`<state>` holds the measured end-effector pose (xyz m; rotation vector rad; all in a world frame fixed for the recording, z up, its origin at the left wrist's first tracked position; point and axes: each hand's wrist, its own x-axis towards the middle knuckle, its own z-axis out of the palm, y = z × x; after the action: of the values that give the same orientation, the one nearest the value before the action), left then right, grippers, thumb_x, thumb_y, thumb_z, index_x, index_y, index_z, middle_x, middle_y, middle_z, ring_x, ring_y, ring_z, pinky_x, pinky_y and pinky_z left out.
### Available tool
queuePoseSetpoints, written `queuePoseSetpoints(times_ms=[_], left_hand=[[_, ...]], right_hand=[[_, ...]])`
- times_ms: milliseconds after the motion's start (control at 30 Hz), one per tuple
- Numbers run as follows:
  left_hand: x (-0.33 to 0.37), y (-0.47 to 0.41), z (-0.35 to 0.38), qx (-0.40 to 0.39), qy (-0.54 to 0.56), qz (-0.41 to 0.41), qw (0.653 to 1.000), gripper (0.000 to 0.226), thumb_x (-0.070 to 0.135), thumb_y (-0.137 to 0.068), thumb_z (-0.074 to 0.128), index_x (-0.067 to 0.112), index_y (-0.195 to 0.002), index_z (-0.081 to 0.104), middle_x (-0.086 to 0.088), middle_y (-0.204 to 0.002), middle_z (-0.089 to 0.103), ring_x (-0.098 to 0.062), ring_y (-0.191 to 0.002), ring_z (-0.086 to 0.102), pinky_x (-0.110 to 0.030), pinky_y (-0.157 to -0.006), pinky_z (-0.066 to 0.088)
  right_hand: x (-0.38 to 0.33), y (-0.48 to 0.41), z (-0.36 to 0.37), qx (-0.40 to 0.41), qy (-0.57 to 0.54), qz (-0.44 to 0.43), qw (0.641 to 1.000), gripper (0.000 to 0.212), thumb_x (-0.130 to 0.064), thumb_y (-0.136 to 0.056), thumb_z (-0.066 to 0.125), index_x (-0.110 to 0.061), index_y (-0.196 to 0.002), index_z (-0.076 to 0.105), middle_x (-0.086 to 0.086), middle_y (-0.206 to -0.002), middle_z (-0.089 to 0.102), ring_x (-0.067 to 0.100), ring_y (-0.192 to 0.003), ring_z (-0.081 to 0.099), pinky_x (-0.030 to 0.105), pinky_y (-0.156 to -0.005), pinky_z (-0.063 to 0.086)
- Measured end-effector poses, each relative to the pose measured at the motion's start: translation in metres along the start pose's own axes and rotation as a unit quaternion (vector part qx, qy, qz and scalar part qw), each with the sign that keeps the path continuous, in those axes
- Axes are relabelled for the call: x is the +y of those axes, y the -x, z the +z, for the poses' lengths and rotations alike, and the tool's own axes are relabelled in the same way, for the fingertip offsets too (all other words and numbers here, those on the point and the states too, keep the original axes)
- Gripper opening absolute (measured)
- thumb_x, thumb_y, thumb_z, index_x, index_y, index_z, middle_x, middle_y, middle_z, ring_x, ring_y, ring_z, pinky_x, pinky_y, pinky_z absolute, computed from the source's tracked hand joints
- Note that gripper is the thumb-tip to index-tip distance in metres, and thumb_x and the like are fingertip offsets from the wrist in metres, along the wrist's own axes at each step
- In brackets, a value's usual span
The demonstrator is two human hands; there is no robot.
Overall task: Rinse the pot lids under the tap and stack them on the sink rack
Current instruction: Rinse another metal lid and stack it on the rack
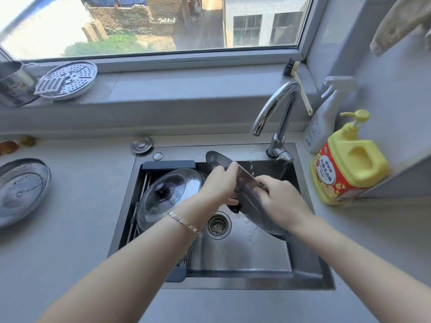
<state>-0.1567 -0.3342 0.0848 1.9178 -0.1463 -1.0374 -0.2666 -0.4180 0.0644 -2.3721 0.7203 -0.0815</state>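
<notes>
Two hands' grip on a tilted steel lid (247, 197), left hand (219, 185), right hand (283, 202), above the open sink basin (245, 250).

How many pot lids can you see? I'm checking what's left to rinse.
3: a glass lid on the sink rack, a metal lid held in both hands over the sink, another on the left counter. Others could be hidden.
</notes>
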Motion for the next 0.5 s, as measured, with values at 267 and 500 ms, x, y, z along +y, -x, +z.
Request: queuePoseSetpoints(times_ms=[267,500], left_hand=[[-0.076,0.007,-0.023,0.014,-0.044,-0.014,0.999,0.02,0.011,-0.092,0.04,0.014,-0.108,0.053,-0.009,-0.081,0.052,-0.018,-0.062,0.047,-0.026,-0.056,0.039],[-0.1,0.016,-0.036,0.036,-0.019,-0.034,0.999,0.03,0.007,-0.09,0.042,0.016,-0.117,0.047,-0.004,-0.077,0.057,-0.014,-0.061,0.053,-0.025,-0.055,0.04]], right_hand=[[0.0,0.0,-0.027,0.132,-0.138,0.022,0.981,0.018,-0.022,-0.093,0.054,-0.015,-0.083,0.067,-0.004,-0.065,0.061,0.011,-0.065,0.055,0.029,-0.063,0.04],[-0.013,0.009,-0.03,0.163,-0.153,0.039,0.974,0.014,-0.025,-0.091,0.055,-0.022,-0.083,0.067,-0.005,-0.073,0.067,0.016,-0.074,0.06,0.03,-0.068,0.045]])
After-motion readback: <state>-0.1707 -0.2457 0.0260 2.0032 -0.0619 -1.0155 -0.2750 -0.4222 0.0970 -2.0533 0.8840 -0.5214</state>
